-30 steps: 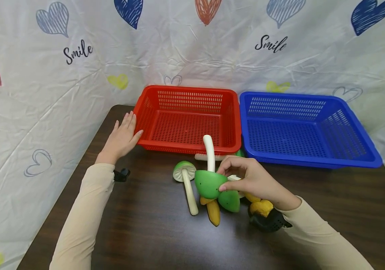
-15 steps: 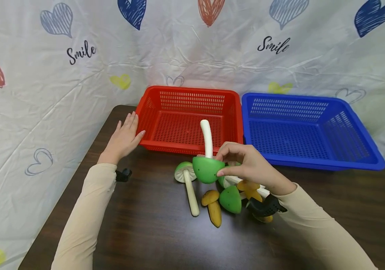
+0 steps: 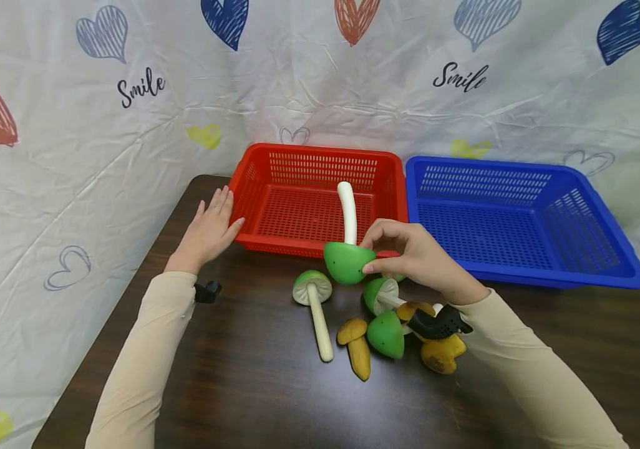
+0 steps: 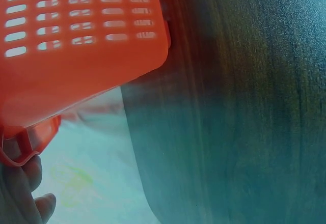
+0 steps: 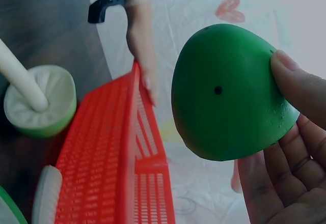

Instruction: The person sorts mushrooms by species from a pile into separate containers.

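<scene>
My right hand [image 3: 415, 259] pinches a toy mushroom by its green cap [image 3: 348, 262], the white stem pointing up and away, at the front rim of the red basket [image 3: 320, 243]. In the right wrist view the green cap [image 5: 232, 94] sits between thumb and fingers. My left hand [image 3: 204, 231] lies with straight fingers against the red basket's left side; in the left wrist view its fingertips [image 4: 33, 173] touch the rim. On the table, a green-capped mushroom [image 3: 319, 312] lies left of a small brown mushroom [image 3: 356, 349]. Another green cap [image 3: 386, 335] is beside it.
A blue basket [image 3: 522, 271] stands right of the red one. Under my right wrist lie a green-capped mushroom [image 3: 382, 296] and yellow-brown mushrooms [image 3: 442, 354]. A printed white cloth [image 3: 297, 81] hangs behind the dark table [image 3: 241, 386].
My right hand has lifted the green-capped mushroom up and forward, from over the pile to the red basket's front rim. The left hand has stayed at the basket's side.
</scene>
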{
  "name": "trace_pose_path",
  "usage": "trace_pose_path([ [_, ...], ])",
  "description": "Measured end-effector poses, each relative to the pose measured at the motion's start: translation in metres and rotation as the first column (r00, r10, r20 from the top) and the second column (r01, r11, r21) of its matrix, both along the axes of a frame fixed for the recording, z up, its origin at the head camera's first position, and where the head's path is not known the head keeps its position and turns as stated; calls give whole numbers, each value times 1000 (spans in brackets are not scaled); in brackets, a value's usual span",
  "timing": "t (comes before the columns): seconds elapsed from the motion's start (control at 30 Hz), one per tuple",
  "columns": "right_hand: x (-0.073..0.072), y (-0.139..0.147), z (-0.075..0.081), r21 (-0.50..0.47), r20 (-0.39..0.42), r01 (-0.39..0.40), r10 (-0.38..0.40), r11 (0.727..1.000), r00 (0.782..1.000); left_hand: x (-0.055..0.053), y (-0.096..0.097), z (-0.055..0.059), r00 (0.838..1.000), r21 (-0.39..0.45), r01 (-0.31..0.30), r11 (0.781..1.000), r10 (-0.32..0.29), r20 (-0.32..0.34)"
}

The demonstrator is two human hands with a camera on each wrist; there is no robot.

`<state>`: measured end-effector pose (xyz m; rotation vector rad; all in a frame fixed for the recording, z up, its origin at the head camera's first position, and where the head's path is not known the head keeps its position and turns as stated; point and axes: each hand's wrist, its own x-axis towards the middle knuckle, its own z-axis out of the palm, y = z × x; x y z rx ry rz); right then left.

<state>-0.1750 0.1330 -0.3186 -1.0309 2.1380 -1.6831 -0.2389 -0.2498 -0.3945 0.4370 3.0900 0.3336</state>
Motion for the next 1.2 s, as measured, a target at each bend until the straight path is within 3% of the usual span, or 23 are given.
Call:
trace_pose_path([
  [0.2, -12, 2, 1, 14, 3, 19, -19, 1000, 1000, 0, 0, 0, 1000, -1, 1, 1000, -1, 2],
  [0.6, -41, -6, -14, 61, 13, 87, -88, 994, 996, -1, 0, -3, 1000, -2, -9, 1000, 9, -7],
  [0.87, -63, -10, -24, 101, -18, 161, -160, 982, 987, 1, 1, -1, 1000, 9, -9, 1000, 9, 2],
  [1.2, -88, -13, -39, 191, 26, 206, -215, 960, 976, 1, 1, 1, 1000, 9, -12, 1000, 12, 8],
])
